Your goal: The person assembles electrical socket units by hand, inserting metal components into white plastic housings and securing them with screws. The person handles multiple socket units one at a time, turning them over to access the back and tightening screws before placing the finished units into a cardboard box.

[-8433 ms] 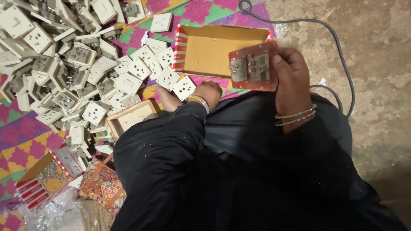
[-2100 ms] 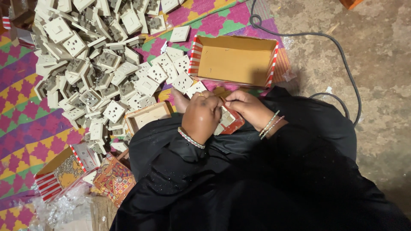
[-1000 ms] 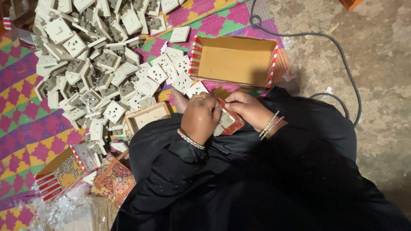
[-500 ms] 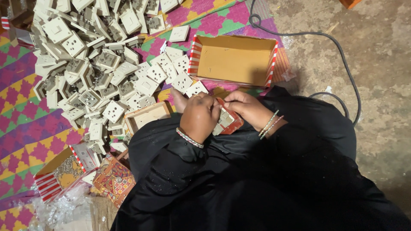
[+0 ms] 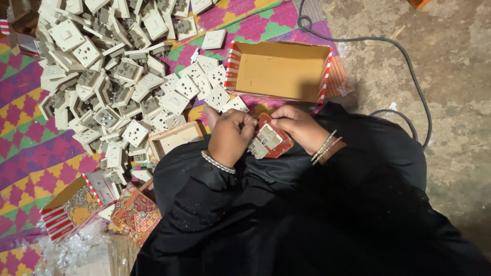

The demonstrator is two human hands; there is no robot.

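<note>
My left hand and my right hand meet over my lap, both gripping a small red carton with white socket parts sticking out of its open end. My left fingers press on the sockets; my right hand holds the carton's far side. Beaded bangles circle both wrists. An open, empty cardboard box with red-and-white striped sides lies just beyond my hands on a colourful woven mat.
A big heap of white sockets covers the mat at upper left. A small open tray box lies by my left wrist. More cartons and plastic bags sit lower left. A black cable loops over the concrete floor on the right.
My hands stay together on the red carton; the sockets have turned slightly and now show more at its open end. Long before, my right hand held the carton up alone.
</note>
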